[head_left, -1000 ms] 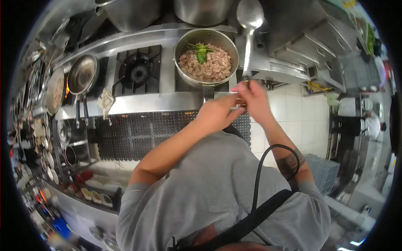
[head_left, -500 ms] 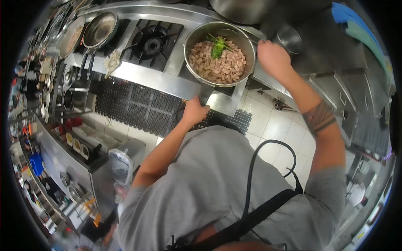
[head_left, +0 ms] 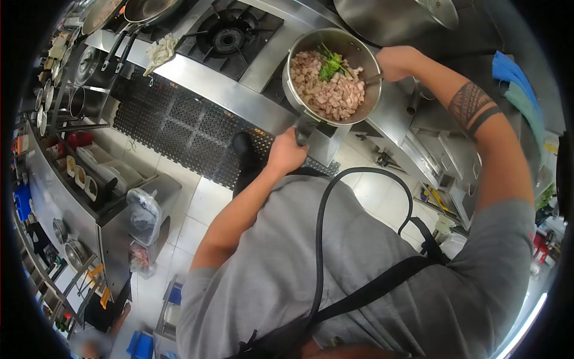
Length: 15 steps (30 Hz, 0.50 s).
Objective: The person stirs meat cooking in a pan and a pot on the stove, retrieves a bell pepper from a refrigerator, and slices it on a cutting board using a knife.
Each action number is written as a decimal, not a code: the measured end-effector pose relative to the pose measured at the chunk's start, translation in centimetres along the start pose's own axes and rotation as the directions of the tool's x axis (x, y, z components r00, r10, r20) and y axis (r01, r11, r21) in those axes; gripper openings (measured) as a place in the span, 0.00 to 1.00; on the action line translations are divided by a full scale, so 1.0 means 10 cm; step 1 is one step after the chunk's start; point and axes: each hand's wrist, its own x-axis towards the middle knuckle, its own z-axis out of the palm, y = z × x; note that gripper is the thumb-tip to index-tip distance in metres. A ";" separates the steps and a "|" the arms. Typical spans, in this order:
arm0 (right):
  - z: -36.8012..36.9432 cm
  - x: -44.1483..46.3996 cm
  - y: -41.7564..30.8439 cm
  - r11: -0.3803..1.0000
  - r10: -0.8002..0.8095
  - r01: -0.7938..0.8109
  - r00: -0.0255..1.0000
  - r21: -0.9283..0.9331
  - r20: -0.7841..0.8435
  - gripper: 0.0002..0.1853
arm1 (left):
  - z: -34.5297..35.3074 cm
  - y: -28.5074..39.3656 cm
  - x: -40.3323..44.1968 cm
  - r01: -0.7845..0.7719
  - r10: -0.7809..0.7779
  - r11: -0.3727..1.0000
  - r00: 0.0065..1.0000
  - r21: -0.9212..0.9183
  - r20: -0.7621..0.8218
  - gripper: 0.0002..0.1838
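Note:
A deep metal pot holds many small pale pieces of meat, with a bunch of green herbs on top. My left hand is closed around the pot's black handle on the side nearest me. At the right rim, my right hand is closed against the pot's side. Its fingertips are partly hidden, and a dark narrow strip shows inside the rim beside it. The pot is at the front of the stove, partly over its edge; its base is hidden.
Left of the pot is a gas burner, with a crumpled cloth on the stove's front edge. A large pot stands behind. A black rubber mat covers the floor. A steel counter runs along the left; another person is at lower left.
My view has shifted, so the stove sits differently in the picture. Both hands stay at the pot, and its long black handle now shows more clearly in my left hand.

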 end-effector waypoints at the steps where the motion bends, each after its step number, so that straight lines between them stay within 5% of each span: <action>1: -0.06 -0.08 0.01 0.992 0.032 -0.051 0.987 0.114 0.159 0.10 | -0.04 0.00 0.02 -0.003 0.003 1.000 1.000 -0.008 0.007 0.23; 3: 0.10 -0.22 0.04 0.904 0.047 -0.189 0.936 0.384 0.349 0.08 | -0.11 0.03 0.06 0.008 -0.018 0.996 0.994 0.093 0.111 0.25; 8: 0.72 -0.37 -0.53 0.445 0.002 -0.328 0.931 0.833 0.365 0.15 | -0.17 -0.09 0.10 -0.093 0.077 0.994 0.969 0.057 0.233 0.24; 10: 0.74 -0.41 -0.93 0.101 0.074 -0.425 0.905 0.900 0.419 0.15 | -0.18 -0.15 0.16 -0.113 0.093 0.991 0.965 0.066 0.246 0.23; 11: 0.78 -0.39 -1.09 0.097 0.070 -0.427 0.904 0.899 0.422 0.15 | -0.17 -0.20 0.18 -0.130 0.113 0.990 0.963 0.058 0.243 0.23; 13: 0.83 -0.35 -1.36 -0.246 0.116 -0.363 0.910 0.899 0.399 0.17 | -0.22 -0.20 0.18 -0.148 0.126 0.987 0.958 0.066 0.256 0.22; 15: 0.81 -0.37 -1.47 -0.317 0.134 -0.333 0.911 0.888 0.390 0.17 | -0.23 -0.16 0.19 -0.098 0.085 0.994 0.961 0.038 0.263 0.24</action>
